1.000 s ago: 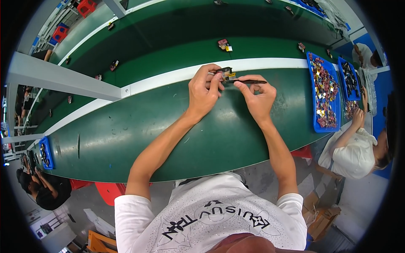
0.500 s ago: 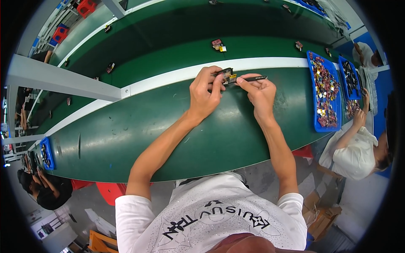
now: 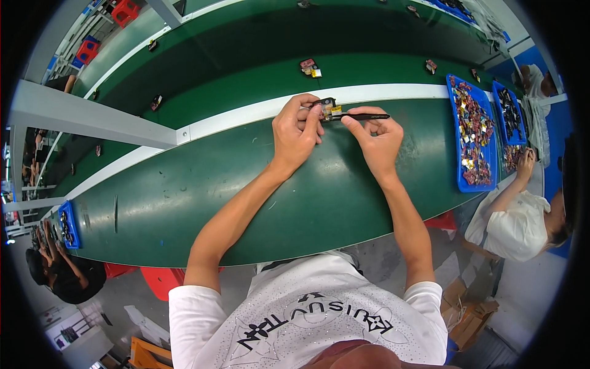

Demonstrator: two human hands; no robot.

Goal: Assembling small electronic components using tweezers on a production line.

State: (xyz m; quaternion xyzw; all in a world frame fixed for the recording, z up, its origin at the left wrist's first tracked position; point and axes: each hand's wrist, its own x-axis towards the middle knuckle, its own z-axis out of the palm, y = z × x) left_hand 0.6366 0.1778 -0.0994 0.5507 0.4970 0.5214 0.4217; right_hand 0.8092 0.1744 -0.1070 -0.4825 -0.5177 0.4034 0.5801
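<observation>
In my left hand [image 3: 292,136] is a small black-cased electronic device [image 3: 335,111] with a yellow label and bare parts showing. My fingers wrap its left side, just above the far edge of the green bench. From the right, my right hand [image 3: 382,140] pinches slim black tweezers [image 3: 372,116], held nearly level, with the tip at the device's lower right edge. Exactly what the tip touches is too small to tell.
A green conveyor belt [image 3: 246,74] carrying small devices [image 3: 310,68] runs beyond the white rail [image 3: 393,92]. At right stands a blue tray [image 3: 462,147] of small parts; another blue tray [image 3: 69,224] is far left. A thin tool [image 3: 115,214] lies on the bench [image 3: 203,203]. Co-workers sit on both sides.
The devices on the belt have drifted left. My left hand has shifted slightly left with the device, and the tweezers lie flatter against its edge. The right-hand co-worker's arm has moved.
</observation>
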